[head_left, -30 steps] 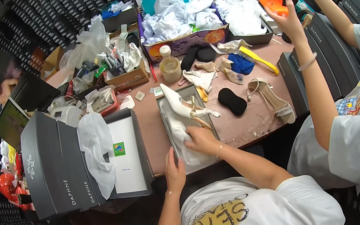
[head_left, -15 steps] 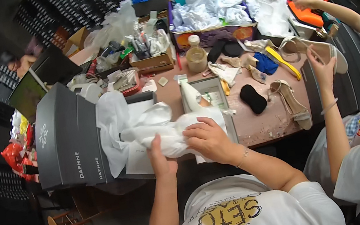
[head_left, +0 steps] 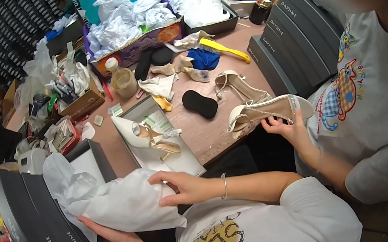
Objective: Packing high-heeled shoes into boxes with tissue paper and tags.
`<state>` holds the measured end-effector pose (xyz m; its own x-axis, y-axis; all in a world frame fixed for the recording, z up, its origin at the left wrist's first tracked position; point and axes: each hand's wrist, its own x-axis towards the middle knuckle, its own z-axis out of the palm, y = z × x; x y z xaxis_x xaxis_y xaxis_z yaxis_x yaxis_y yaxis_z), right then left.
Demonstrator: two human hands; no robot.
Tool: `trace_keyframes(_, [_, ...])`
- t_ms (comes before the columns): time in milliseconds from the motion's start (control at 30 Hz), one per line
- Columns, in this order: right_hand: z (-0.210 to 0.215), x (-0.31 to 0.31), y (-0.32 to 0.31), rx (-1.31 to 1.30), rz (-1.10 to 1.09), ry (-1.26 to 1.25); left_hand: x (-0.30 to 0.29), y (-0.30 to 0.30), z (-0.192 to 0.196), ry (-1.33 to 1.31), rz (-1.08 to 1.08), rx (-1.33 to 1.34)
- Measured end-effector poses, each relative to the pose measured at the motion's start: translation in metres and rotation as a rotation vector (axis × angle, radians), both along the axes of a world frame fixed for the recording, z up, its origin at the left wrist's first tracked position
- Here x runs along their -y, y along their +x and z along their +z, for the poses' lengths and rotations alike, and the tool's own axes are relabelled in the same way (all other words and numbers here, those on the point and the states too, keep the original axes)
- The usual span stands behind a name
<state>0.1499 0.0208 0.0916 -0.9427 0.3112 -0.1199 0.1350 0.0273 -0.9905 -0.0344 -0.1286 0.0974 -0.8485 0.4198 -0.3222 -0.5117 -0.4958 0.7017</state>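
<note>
Beside tissue paper, boxed heel

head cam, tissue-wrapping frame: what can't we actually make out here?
1. Whatever the white tissue paper may wrap: head view, the paper covers it.
2. Left hand: fingers hidden under the paper; grip unclear.
3. Right hand: lies on the paper; fingertips sunk in folds.
4. Open grey shoe box: tissue fills it, contents hidden.
5. Small items in the cardboard tray: too small and bent near the rim.
</note>
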Motion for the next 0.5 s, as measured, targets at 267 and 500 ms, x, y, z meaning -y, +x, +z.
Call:
trace_keyframes(267, [-0.029, -0.015, 0.0, -0.311, -0.265, 0.588, -0.012, 0.0, 0.006, -0.162, 0.164, -0.165])
trace_keyframes(500, [-0.002, -0.021, -0.016, -0.52, -0.134, 0.927, -0.018, -0.005, 0.0, -0.199, 0.252, -0.097])
